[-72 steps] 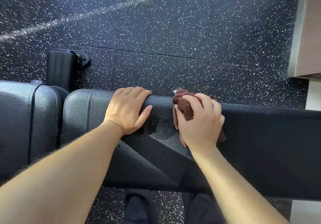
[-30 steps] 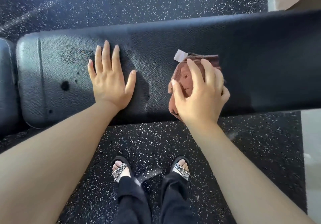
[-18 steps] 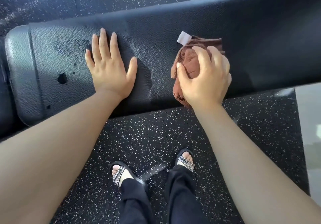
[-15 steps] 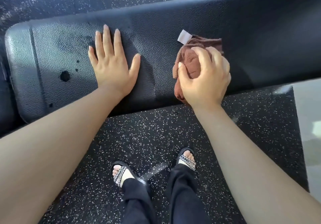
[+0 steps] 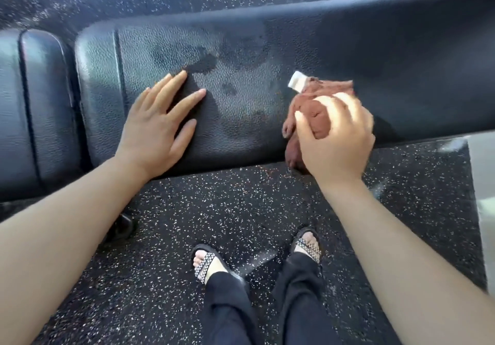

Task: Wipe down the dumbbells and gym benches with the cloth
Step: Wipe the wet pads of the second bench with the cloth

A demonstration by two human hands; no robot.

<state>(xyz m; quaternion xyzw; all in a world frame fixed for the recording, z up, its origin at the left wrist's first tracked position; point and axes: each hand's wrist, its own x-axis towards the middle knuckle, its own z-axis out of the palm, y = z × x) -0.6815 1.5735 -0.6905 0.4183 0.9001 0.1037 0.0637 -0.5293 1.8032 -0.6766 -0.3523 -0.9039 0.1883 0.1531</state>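
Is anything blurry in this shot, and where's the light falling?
Head view: the right hand and cloth are motion-blurred; the left hand is sharp and casts a shadow on the bench; sunlight hits the bench's left part, the right end is shaded.

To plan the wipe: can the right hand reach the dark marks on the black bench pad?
Probably yes: only bare black textured bench pad separates the right hand, gripping the brown cloth, from the dark marks.

floor (image 5: 214, 210): black rubber, white-speckled | left sandal (image 5: 205, 264), right sandal (image 5: 308, 245): black, checked straps, flat on floor, apart, near its bottom edge | trousers (image 5: 230, 310): black, covering both ankles | pale strip (image 5: 482, 210): along floor's right edge
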